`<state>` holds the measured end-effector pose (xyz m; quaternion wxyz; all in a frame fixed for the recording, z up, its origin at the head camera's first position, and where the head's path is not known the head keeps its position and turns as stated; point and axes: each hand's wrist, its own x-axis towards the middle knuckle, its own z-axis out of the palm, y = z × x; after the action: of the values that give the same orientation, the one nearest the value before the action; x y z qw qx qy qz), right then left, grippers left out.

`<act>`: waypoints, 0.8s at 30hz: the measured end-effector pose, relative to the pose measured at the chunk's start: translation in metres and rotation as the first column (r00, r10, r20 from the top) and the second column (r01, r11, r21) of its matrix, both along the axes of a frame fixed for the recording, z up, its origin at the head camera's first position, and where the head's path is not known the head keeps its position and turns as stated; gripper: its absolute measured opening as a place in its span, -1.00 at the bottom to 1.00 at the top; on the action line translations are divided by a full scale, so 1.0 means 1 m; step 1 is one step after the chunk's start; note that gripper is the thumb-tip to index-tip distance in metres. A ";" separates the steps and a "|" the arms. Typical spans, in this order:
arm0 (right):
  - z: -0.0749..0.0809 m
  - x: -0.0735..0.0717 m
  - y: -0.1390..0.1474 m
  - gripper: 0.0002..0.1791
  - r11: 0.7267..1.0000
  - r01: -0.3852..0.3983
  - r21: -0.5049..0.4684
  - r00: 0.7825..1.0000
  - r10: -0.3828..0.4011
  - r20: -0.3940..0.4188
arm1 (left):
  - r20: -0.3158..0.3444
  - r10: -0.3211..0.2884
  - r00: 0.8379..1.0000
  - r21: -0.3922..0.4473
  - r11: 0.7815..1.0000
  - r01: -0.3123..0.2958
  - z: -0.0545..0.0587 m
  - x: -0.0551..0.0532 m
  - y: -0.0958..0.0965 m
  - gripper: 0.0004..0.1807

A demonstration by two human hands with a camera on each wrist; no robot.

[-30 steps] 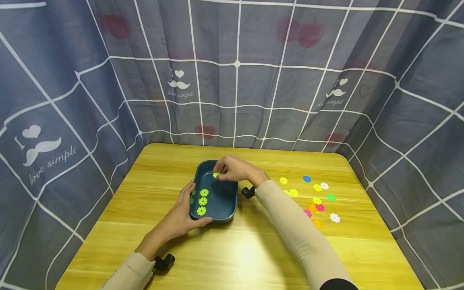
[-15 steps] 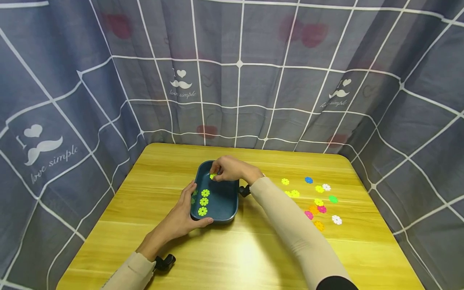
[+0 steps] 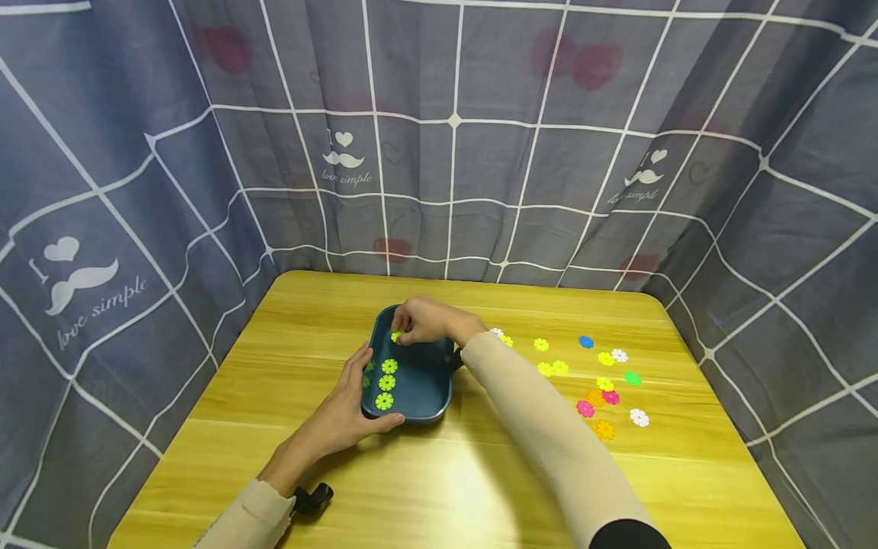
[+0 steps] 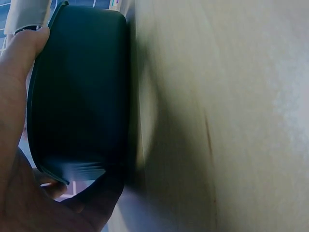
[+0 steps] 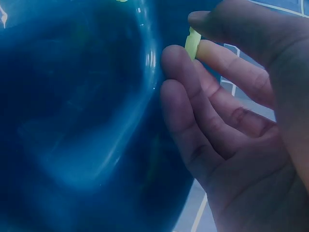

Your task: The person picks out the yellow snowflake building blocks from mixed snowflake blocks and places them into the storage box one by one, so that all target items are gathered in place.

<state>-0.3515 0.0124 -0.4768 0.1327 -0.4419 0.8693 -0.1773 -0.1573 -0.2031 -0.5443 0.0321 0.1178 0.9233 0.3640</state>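
Observation:
A dark blue-green rectangular container (image 3: 420,389) stands on the table. My left hand (image 3: 341,406) holds its near left corner, thumb along the near wall and fingers on the left side; the left wrist view shows this hand (image 4: 29,179) against the outer wall. Between thumb and fingertips my right hand (image 3: 430,320) pinches a yellow-green flower-shaped disc (image 5: 192,43), over the far left part of the container's inside. In a row along the left side of the container floor lie three more yellow-green discs (image 3: 387,383).
Loose flower-shaped discs in several colours lie right of the container, among them a blue disc (image 3: 586,341), a green disc (image 3: 632,378) and a white disc (image 3: 639,417). A grey checked curtain (image 3: 418,152) surrounds the wooden table (image 3: 425,488).
My right hand has moved slightly left inside the container, still pinching the yellow-green disc. The left hand keeps its hold on the container. More loose discs show beside the right forearm.

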 end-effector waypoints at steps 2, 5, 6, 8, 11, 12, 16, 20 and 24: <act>-0.001 -0.001 -0.002 -0.77 1.000 0.003 0.008 1.000 -0.003 0.005 | 0.002 -0.001 1.000 0.002 1.000 0.001 0.000 0.000 0.000 0.55; -0.003 -0.002 -0.004 -0.77 1.000 0.002 0.020 1.000 -0.002 0.011 | 0.004 -0.001 1.000 0.007 1.000 0.001 -0.001 0.000 0.000 0.55; -0.003 -0.002 -0.005 -0.76 1.000 0.002 0.024 1.000 -0.002 0.014 | 0.005 -0.001 1.000 0.010 1.000 0.001 -0.001 0.000 0.000 0.54; -0.004 -0.002 -0.007 -0.76 1.000 0.000 0.031 1.000 -0.001 0.020 | 0.007 0.000 1.000 0.015 1.000 0.000 -0.001 0.000 0.000 0.54; -0.005 -0.003 -0.008 -0.75 0.999 0.003 0.041 1.000 -0.004 0.029 | 0.008 0.000 1.000 0.019 1.000 0.000 -0.001 0.000 0.000 0.54; -0.006 -0.003 -0.009 -0.75 0.999 0.004 0.043 0.999 -0.005 0.032 | 0.009 0.000 1.000 0.020 1.000 0.000 -0.001 0.000 0.000 0.54; -0.008 -0.003 -0.010 -0.75 0.999 0.011 0.052 0.999 -0.013 0.046 | 0.006 -0.002 1.000 0.017 1.000 0.002 -0.001 0.000 0.000 0.54; -0.011 -0.003 -0.013 -0.76 0.998 0.019 0.054 0.998 -0.022 0.059 | 0.000 -0.005 1.000 0.011 1.000 0.005 -0.001 0.000 0.000 0.54; -0.015 -0.004 -0.016 -0.76 0.998 0.022 0.060 0.998 -0.026 0.060 | -0.002 -0.003 1.000 0.011 1.000 0.003 0.000 0.000 0.000 0.54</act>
<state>-0.3557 -0.0035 -0.4918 0.1698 -0.4219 0.8749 -0.1664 -0.1571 -0.2036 -0.5447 0.0314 0.1198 0.9212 0.3688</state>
